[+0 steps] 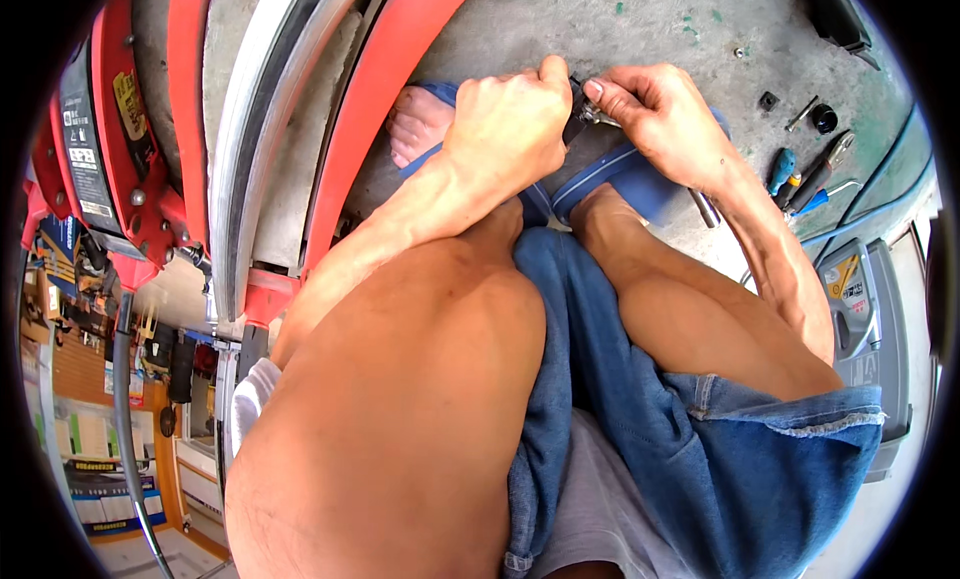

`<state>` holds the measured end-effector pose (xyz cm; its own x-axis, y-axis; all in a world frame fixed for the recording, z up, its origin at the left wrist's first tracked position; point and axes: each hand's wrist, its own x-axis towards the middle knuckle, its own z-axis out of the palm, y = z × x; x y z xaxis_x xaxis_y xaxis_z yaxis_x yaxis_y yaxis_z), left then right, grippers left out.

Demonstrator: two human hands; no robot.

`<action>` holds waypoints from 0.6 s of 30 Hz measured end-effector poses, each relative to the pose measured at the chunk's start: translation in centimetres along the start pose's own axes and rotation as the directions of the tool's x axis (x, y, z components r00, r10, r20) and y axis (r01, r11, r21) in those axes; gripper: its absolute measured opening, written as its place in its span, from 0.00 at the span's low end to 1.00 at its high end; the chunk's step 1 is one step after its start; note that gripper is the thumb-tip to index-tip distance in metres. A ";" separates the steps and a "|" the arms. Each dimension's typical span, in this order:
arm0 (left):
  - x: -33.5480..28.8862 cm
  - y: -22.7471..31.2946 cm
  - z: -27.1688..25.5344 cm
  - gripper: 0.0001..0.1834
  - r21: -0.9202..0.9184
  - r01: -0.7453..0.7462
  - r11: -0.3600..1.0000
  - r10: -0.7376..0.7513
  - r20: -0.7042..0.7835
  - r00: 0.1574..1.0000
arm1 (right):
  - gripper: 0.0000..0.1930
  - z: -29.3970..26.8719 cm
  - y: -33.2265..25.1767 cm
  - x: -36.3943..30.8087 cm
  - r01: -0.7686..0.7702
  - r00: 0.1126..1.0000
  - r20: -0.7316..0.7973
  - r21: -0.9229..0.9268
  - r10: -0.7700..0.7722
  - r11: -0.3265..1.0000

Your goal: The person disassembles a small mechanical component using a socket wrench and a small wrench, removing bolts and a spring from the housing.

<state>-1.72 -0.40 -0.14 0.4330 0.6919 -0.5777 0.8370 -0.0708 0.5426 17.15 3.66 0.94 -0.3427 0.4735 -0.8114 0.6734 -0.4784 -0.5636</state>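
The left hand [512, 121] is curled closed at the dark side of a small black-and-silver metal part [588, 115], while the right hand [655, 107] pinches its silver side. Below both hands are blue open-toed sandals [612, 184] on the grey concrete floor [560, 29]. Right of them lie a blue-handled screwdriver [783, 169] and a round black cap [824, 118]; left, a curved red metal frame [395, 74].

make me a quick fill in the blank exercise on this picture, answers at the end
1. The left hand and right hand hold a small metal part above the ____ slippers.
2. The curved bar nearest the left hand is painted ____.
3. The shorts are made of blue ____.
4. The grey case is on the person's ____ side.

Missing words: blue; red; denim; right
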 end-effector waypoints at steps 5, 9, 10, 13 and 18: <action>-0.2 -0.3 0.3 0.23 -0.005 0.004 1.000 -0.004 -0.020 1.000 | 0.18 0.3 0.3 0.1 0.031 0.999 0.009 0.016 -0.031 0.999; -0.1 -0.4 0.7 0.26 -0.013 -0.003 1.000 0.003 0.006 1.000 | 0.18 0.1 0.0 -0.1 0.020 1.000 0.014 -0.028 -0.019 0.999; -0.2 -0.5 0.8 0.26 -0.004 -0.004 1.000 0.004 -0.008 1.000 | 0.18 0.2 -0.1 -0.1 0.028 0.999 0.023 -0.022 -0.028 0.999; -0.3 -0.3 0.7 0.25 -0.006 0.036 0.999 -0.036 0.009 0.999 | 0.17 -0.2 -0.9 -0.2 -0.022 0.998 0.056 -0.021 0.023 1.000; -0.1 0.1 -0.4 0.15 -0.017 -0.001 1.000 0.001 0.011 1.000 | 0.18 0.3 0.4 -0.2 0.061 0.998 -0.005 0.006 -0.061 0.998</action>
<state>-1.78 -0.26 0.24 0.4377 0.6840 -0.5835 0.8306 -0.0591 0.5538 17.30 3.20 0.86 -0.3796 0.5058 -0.7746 0.6472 -0.4531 -0.6130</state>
